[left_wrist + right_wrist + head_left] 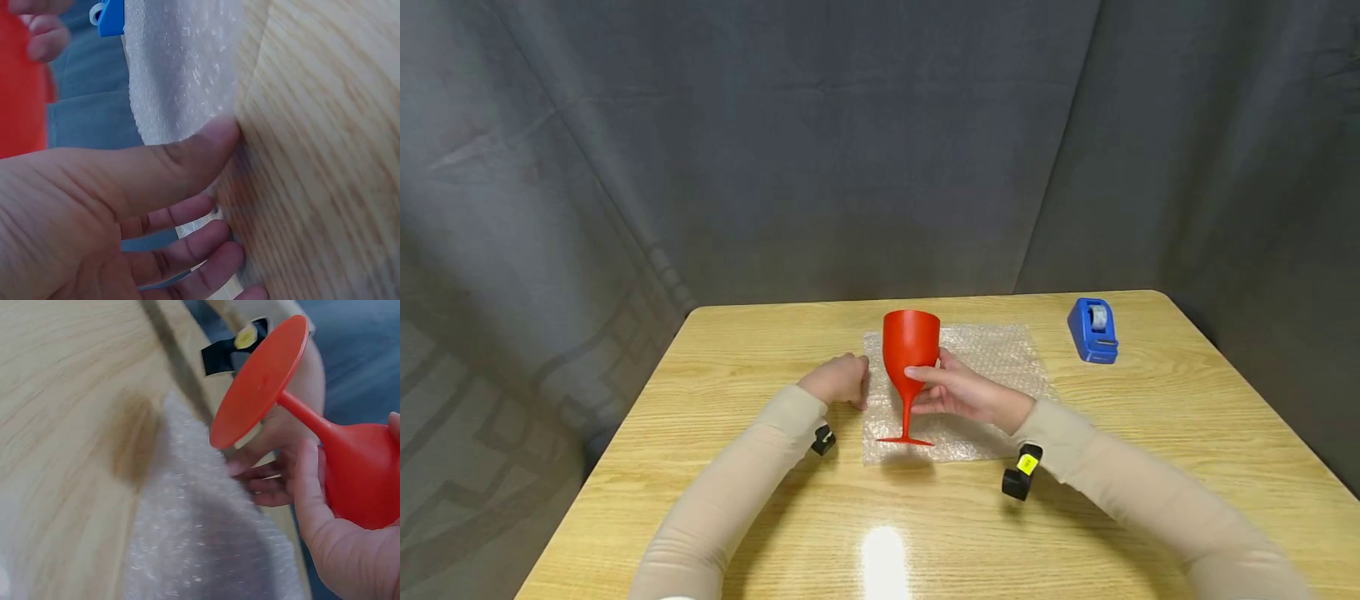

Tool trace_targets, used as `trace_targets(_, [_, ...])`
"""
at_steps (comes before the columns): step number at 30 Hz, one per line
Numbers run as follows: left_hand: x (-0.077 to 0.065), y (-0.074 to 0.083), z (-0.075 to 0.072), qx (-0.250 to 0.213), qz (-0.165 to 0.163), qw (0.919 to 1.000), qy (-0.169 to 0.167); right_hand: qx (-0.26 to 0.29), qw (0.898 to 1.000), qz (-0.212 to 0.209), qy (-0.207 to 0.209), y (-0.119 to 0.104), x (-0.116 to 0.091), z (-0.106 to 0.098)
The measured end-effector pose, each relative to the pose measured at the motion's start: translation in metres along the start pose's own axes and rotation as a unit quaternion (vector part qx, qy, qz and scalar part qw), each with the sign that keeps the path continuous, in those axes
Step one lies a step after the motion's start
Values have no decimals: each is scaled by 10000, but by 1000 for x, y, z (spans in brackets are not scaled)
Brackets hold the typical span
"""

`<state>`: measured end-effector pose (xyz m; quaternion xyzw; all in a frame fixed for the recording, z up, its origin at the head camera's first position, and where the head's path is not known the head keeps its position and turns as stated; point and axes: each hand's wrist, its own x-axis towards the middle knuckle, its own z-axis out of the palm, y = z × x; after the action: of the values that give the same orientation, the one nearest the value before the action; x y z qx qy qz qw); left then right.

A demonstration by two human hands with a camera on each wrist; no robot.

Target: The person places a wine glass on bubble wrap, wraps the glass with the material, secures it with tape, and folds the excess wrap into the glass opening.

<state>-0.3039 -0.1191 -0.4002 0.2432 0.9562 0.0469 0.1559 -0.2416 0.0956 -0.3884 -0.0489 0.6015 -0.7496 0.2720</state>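
Note:
A red plastic goblet [911,340] is held upright above the bubble wrap [977,433], its foot casting a shadow below. My right hand [962,393] grips the lower bowl near the stem, thumb in front. The right wrist view shows the goblet's round foot [262,381] and a thumb along the bowl. At the sheet's left edge is my left hand [838,380]. In the left wrist view its thumb [215,140] touches the edge of the bubble wrap [187,56]; the loosely bent fingers stand apart from the thumb, near the tabletop.
A blue tape dispenser [1093,332] with a roll of clear tape stands at the back right of the wooden table [760,350]. Grey curtains [850,150] hang behind the table and along its sides. Each wrist wears a black camera mount.

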Motion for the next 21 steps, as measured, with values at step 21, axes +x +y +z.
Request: trace_targets(21, [2, 3, 0, 91, -88, 9999, -1, -111, 9985, 540, 71, 26, 28, -5])
